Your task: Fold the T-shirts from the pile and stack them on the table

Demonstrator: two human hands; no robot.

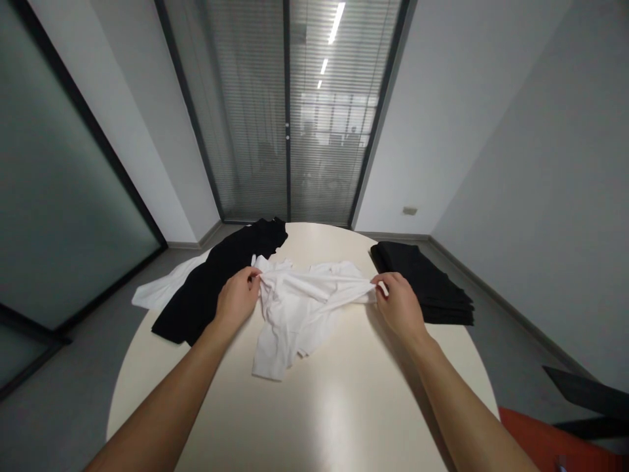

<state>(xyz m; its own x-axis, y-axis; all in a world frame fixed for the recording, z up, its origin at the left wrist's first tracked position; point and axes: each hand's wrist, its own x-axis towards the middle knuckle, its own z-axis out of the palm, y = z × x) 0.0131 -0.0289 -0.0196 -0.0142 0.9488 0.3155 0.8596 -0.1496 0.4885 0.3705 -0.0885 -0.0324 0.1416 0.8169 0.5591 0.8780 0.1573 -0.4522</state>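
Observation:
A crumpled white T-shirt (299,308) is stretched between my two hands above the round table. My left hand (238,296) is closed, pinching the shirt's left end. At the right end, my right hand (400,303) pinches another bit of the fabric between thumb and fingers. One part of the shirt, seemingly a sleeve, hangs down toward me at the left. Close beyond my left hand lies a black garment (216,269), spread loosely. Just past my right hand is a stack of folded black garments (422,278).
The pale round table (295,426) bears all the clothes. Another white garment (170,285) sticks out beneath the black one and hangs over the left edge. A red chair (550,442) with a black armrest stands at the lower right. Glass panels with blinds (295,131) rise behind.

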